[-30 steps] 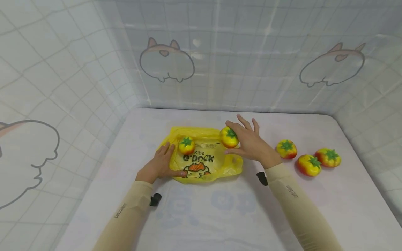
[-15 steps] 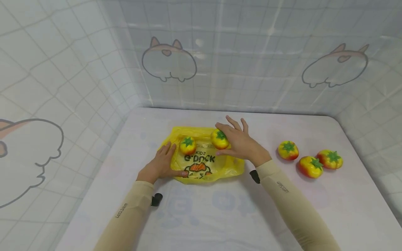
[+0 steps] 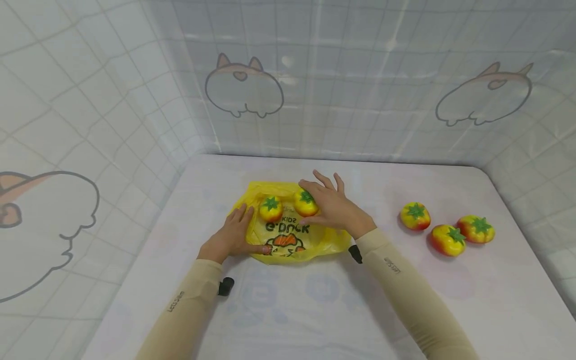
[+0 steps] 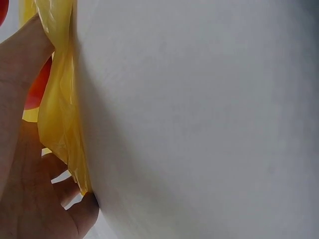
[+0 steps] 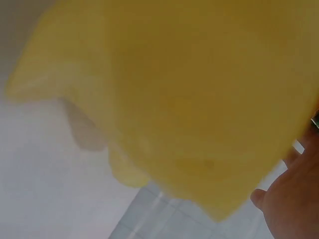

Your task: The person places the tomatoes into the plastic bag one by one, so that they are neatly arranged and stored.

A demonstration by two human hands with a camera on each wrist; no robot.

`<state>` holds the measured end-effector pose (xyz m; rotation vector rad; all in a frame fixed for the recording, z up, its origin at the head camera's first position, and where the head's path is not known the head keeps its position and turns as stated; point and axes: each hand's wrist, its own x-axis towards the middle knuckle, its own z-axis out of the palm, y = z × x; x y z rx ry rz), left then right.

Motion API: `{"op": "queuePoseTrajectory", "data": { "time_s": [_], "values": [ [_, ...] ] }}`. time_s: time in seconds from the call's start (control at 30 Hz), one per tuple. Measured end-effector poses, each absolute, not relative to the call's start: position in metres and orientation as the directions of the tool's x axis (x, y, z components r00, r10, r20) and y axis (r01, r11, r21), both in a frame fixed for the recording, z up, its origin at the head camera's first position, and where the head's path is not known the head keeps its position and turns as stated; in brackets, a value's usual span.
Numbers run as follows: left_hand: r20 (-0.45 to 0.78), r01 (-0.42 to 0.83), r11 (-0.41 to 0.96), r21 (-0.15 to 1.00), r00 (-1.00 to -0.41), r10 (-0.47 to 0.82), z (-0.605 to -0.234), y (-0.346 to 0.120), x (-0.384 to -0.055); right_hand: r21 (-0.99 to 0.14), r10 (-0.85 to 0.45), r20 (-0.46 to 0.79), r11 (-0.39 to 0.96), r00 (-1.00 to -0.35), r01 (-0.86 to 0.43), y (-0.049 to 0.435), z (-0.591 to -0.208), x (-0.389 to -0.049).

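Observation:
A yellow plastic bag (image 3: 332, 242) with dark lettering and a cartoon print lies flat on the table. My left hand (image 3: 228, 235) rests spread at its left edge, thumb and fingers apart; in the left wrist view the crumpled bag edge (image 4: 62, 112) lies between them. One yellow-red toy persimmon (image 3: 271, 211) with green leaves sits on the bag near my left fingertips. My right hand (image 3: 335, 206) grips a second toy persimmon (image 3: 306, 203) between thumb and fingers, over the bag beside the first. Yellow bag film (image 5: 184, 99) fills most of the right wrist view.
To the right on the white table (image 3: 387, 310) are a toy persimmon (image 3: 415, 217), another (image 3: 446, 241) and a third (image 3: 477, 230). White grid-patterned curtains (image 3: 351, 100) with animal drawings enclose the back and sides.
My right hand has carried its toy persimmon leftward over the bag, close to the other one. My left hand has stayed at the bag's left edge.

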<state>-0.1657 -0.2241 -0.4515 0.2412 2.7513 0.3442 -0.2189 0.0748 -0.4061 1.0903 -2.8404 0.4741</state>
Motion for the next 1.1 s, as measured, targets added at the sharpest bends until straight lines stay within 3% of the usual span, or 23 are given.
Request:
{"op": "queuePoseTrajectory", "data": {
  "time_s": [0.8, 1.1],
  "values": [
    [-0.328, 0.126, 0.959, 0.253, -0.922, 0.208, -0.451, -0.225, -0.170, -0.184, -0.671, 0.162, 0.700, -0.723, -0.690, 0.067, -0.381, -0.224],
    [-0.346, 0.108, 0.961, 0.256, -0.918, 0.196, -0.448, -0.224, -0.169, -0.247, -0.680, 0.125, 0.684, -0.723, -0.686, 0.058, -0.388, -0.227]
  ]
}}
